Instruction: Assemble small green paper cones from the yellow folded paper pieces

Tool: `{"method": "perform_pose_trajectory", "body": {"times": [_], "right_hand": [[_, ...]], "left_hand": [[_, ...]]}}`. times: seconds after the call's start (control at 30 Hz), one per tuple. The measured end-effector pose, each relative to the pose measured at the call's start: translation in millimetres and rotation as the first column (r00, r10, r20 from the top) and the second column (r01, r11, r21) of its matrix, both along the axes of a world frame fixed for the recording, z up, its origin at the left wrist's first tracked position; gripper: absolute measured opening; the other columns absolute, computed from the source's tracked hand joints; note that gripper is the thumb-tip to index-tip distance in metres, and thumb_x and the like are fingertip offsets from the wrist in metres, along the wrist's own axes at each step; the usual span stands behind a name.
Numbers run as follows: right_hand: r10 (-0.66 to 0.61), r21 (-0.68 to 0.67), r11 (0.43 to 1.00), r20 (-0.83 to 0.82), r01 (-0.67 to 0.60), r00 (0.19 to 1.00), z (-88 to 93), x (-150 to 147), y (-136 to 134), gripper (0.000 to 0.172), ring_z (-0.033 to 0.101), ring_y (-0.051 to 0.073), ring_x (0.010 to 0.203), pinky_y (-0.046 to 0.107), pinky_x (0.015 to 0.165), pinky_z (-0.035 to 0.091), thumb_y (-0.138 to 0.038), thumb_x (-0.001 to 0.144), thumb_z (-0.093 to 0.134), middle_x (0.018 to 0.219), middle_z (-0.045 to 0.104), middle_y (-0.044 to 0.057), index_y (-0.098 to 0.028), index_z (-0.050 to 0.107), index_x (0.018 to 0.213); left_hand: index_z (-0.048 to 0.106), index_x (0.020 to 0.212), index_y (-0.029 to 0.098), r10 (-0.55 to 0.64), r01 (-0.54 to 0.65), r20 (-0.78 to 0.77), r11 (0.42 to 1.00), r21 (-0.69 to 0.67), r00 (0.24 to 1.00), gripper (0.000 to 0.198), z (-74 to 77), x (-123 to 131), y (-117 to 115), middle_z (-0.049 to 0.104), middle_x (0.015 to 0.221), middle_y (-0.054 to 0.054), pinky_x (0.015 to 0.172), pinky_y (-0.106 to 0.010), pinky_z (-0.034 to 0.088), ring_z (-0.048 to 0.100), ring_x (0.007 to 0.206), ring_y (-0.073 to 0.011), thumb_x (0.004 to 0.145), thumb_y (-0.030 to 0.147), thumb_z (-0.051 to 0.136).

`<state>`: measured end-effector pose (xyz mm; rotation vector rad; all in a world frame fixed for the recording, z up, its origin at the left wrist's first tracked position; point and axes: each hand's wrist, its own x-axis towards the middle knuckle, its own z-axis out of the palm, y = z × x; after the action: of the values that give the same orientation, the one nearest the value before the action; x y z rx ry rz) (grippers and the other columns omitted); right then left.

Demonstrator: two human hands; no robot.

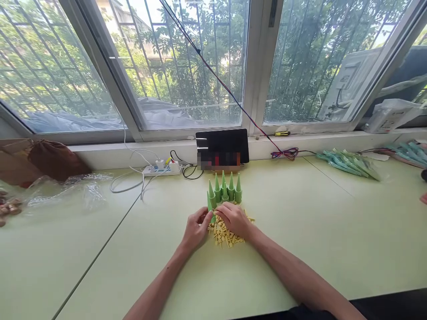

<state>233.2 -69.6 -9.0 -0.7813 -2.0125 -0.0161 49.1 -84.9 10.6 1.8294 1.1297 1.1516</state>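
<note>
My left hand (196, 226) is closed around the lower part of a green pointed cone piece (209, 202), which stands upright between thumb and fingers. Against its right side, my right hand (235, 218) has its fingertips pinched together; whatever they hold is hidden. Under and in front of the right hand lies a loose pile of small pale-yellow pieces (224, 235), some with thin stems. Just beyond both hands, several more green cone-topped pieces (238, 191) stand upright in a close group.
Behind the cones a dark screen (222, 144) leans by the window sill. A white power strip (162, 169) with cables lies to its left. Bagged green pieces (350, 163) lie at the right; clear plastic (91, 191) lies at the left. Part of another person's hand (423, 198) shows at the right edge.
</note>
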Motion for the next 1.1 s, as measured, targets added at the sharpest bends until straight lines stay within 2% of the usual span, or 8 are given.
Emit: {"method": "perform_pose_trajectory", "body": {"times": [0.2,0.37,0.63,1.1], "right_hand": [[0.01,0.003,1.0,0.009,-0.01,1.0,0.7,0.2,-1.0,0.021,0.065,0.018,0.075,0.027,0.066,0.051,-0.025,0.109,0.042,0.087,0.068,0.006,-0.019,0.061,0.117],[0.045,0.011,0.999,0.023,-0.045,0.999,0.0,-0.8,-0.2,0.024,0.068,0.019,0.086,0.028,0.072,0.056,-0.02,0.108,0.045,0.098,0.071,0.008,-0.02,0.059,0.127],[0.012,0.067,0.998,0.046,-0.015,0.999,-2.0,-0.6,2.2,0.023,0.067,0.018,0.083,0.027,0.07,0.055,-0.017,0.106,0.047,0.097,0.071,0.008,-0.02,0.064,0.121],[-0.057,0.103,0.994,0.145,0.042,0.988,-3.7,1.0,3.5,0.024,0.065,0.016,0.078,0.025,0.068,0.052,-0.014,0.106,0.047,0.091,0.07,0.007,-0.018,0.067,0.119]], "left_hand": [[0.059,0.076,0.017,0.012,-0.003,0.09,0.996,-0.091,0.996,0.039,2.2,1.0,1.2,0.043,0.056,0.007,0.045,-0.022,0.035,0.043,0.047,-0.0096,0.093,0.053,0.057],[0.062,0.078,0.016,0.023,0.014,0.191,0.981,-0.193,0.981,0.042,1.5,-1.0,3.4,0.046,0.059,0.006,0.043,-0.021,0.033,0.043,0.046,-0.0084,0.09,0.057,0.061],[0.063,0.077,0.015,0.031,0.024,0.215,0.968,-0.25,0.976,0.044,-0.2,-2.6,3.4,0.046,0.063,0.005,0.044,-0.02,0.034,0.041,0.047,-0.0073,0.087,0.058,0.065],[0.06,0.073,0.017,0.02,0.008,0.137,0.979,-0.203,0.99,0.046,-0.8,-2.2,4.0,0.045,0.057,0.006,0.045,-0.021,0.033,0.041,0.045,-0.0087,0.089,0.059,0.06]]}}
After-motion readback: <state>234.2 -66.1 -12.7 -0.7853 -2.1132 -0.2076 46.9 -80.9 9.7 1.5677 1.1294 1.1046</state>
